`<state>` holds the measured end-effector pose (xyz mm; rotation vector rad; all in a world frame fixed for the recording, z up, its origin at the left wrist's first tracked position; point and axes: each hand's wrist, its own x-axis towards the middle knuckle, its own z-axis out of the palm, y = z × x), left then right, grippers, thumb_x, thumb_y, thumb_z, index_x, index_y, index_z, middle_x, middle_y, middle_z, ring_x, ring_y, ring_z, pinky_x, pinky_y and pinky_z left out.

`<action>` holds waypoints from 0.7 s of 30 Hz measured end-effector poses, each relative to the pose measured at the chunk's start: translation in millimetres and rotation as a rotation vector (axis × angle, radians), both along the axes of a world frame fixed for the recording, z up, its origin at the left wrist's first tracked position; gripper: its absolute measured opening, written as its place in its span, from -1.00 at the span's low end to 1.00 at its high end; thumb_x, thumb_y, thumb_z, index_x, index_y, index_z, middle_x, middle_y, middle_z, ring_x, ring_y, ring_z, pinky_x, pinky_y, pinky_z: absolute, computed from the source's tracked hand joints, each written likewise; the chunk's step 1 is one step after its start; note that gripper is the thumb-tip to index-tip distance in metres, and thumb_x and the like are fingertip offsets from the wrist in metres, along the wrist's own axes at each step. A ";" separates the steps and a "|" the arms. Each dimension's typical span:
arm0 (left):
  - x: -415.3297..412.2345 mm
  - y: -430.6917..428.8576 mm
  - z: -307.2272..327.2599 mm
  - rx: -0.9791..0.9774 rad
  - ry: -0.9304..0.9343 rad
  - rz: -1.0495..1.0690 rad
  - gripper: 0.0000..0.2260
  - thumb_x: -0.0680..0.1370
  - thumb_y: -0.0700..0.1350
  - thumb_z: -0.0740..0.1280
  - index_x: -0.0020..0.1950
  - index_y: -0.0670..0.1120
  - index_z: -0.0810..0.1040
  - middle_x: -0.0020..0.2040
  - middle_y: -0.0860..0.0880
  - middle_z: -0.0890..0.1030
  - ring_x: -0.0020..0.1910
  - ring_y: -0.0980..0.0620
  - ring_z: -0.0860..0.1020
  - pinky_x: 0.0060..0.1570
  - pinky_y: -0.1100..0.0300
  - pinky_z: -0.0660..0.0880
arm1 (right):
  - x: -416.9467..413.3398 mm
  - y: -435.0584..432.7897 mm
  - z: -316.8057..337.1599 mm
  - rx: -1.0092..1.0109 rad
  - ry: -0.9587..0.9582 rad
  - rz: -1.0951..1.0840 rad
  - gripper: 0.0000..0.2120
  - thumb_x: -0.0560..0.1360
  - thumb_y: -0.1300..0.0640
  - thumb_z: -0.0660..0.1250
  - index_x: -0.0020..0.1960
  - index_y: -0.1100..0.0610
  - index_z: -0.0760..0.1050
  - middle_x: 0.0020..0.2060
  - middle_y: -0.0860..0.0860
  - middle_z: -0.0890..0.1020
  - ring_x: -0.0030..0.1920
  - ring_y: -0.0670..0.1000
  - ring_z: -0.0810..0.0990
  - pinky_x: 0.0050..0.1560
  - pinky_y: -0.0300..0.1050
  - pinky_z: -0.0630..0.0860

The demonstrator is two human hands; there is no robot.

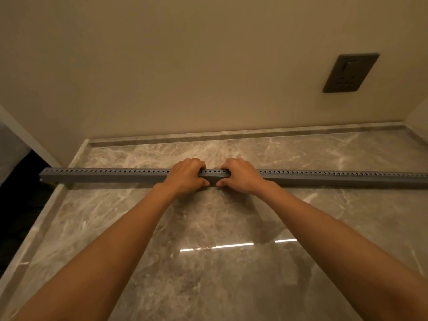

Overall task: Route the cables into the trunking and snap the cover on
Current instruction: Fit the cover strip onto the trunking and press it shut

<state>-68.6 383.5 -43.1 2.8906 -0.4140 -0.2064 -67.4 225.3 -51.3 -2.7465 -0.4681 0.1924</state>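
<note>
A long grey slotted trunking (104, 175) lies across the marble floor, running from the left edge of the slab out past the right side of the view. My left hand (185, 176) and my right hand (240, 174) clasp it side by side near its middle, fingers curled over the top and thumbs pressed on the near face. A row of small slots runs along its upper edge. No cables show; the inside of the trunking is hidden.
The polished marble floor (208, 262) meets a beige wall behind the trunking. A dark wall socket (350, 72) sits at the upper right. A dark gap (16, 205) drops off at the left of the slab, with something yellow under the trunking's left end.
</note>
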 end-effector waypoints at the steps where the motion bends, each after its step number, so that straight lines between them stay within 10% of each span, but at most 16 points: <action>1: -0.7 -1.5 -1.0 0.030 -0.016 -0.004 -0.71 0.48 -0.01 0.38 0.11 -0.15 0.54 0.08 -0.13 0.60 0.06 -0.12 0.53 -0.08 0.08 0.40 | -0.2 0.2 -0.2 -0.013 -0.010 0.015 -0.63 0.44 -0.04 0.38 0.17 0.13 0.54 0.05 0.15 0.58 0.06 0.15 0.52 -0.07 -0.05 0.36; 15: -3.8 -15.3 12.2 0.146 0.050 0.026 -0.78 0.47 -0.10 0.38 0.05 -0.19 0.58 0.05 -0.18 0.59 0.04 -0.17 0.55 -0.17 0.11 0.35 | -3.1 -14.7 6.2 0.013 0.061 0.083 -0.85 0.44 0.09 0.39 -0.08 0.16 0.53 -0.17 0.13 0.53 -0.13 0.11 0.49 -0.18 -0.10 0.29; 21: -5.6 -46.9 7.9 0.024 0.047 -0.002 -0.77 0.49 -0.04 0.39 -0.01 -0.20 0.57 -0.06 -0.17 0.59 -0.01 -0.17 0.55 -0.19 0.12 0.34 | -9.8 -57.8 3.7 -0.009 0.021 0.003 -0.66 0.44 0.00 0.39 0.08 0.21 0.53 -0.02 0.14 0.55 -0.01 0.14 0.51 -0.11 -0.10 0.32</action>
